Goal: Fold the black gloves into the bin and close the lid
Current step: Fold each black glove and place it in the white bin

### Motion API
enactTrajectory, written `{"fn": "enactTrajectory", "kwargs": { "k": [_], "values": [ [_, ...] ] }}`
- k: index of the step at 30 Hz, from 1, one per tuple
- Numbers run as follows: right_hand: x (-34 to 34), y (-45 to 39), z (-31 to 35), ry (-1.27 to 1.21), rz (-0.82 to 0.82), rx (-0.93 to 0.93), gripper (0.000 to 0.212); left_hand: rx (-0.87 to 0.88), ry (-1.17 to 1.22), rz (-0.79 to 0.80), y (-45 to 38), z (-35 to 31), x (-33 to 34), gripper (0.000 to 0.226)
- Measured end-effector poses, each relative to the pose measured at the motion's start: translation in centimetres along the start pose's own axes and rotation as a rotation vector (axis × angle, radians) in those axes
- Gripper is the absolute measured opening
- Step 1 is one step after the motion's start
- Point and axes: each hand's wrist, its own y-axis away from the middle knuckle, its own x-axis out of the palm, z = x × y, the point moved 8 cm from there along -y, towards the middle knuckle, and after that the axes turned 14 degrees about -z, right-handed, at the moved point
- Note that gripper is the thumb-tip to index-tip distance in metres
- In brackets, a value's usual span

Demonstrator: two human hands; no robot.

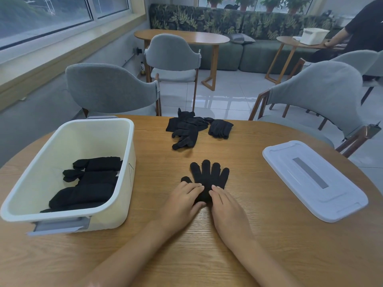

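One glove (209, 179) lies flat just right of the bin (128, 162). The left hand (182, 198) and right hand (224, 206) press it with straight fingers. Next comes folding it, I think.

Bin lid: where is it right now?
In the head view the lid lies flat on the table at the right, off the bin, right of the spread glove.

Black glove (209, 175) flat, folded gloves (89, 183) in open bin (128, 160), lid (315, 181) aside
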Motion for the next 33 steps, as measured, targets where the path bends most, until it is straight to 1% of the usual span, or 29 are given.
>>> {"fn": "enactTrajectory", "kwargs": {
  "k": [5,8,10,12,17,23,27,30,33],
  "values": [
    [-1.1,1.1,-0.4,-0.162,-0.038,0.134,0.037,0.049,0.02,0.015,0.8,-1.0,-0.1,0.039],
    [-1.8,1.4,-0.4,-0.243,-0.034,0.172,0.035,0.029,0.031,0.0,1.1,-1.2,-0.2,0.034],
    [-1.8,1.4,-0.6,-0.285,-0.022,0.217,0.037,-0.004,0.041,-0.009,1.1,-1.1,-0.2,0.029],
    [-1.8,1.2,-1.2,-0.338,-0.021,0.3,0.036,-0.05,0.058,-0.02,0.9,-1.0,-0.3,0.027],
    [-1.3,0.0,-2.8,-0.436,-0.019,0.473,0.024,-0.219,0.122,-0.071,0.1,-0.1,-1.0,0.031],
    [0.0,-1.6,-4.1,-0.394,0.008,0.521,0.012,-0.379,0.158,-0.085,-1.5,1.1,-0.7,0.014],
    [0.4,-2.9,-4.3,-0.273,0.035,0.492,0.016,-0.448,0.147,-0.038,-2.7,2.0,-0.1,0.013],
    [0.3,-3.5,-4.4,-0.193,0.057,0.482,0.018,-0.422,0.114,-0.014,-3.3,2.1,0.1,0.014],
    [0.1,-3.7,-4.0,-0.093,0.037,0.44,0.024,-0.377,0.087,-0.044,-3.6,2.0,-0.1,0.018]
  ]
}}
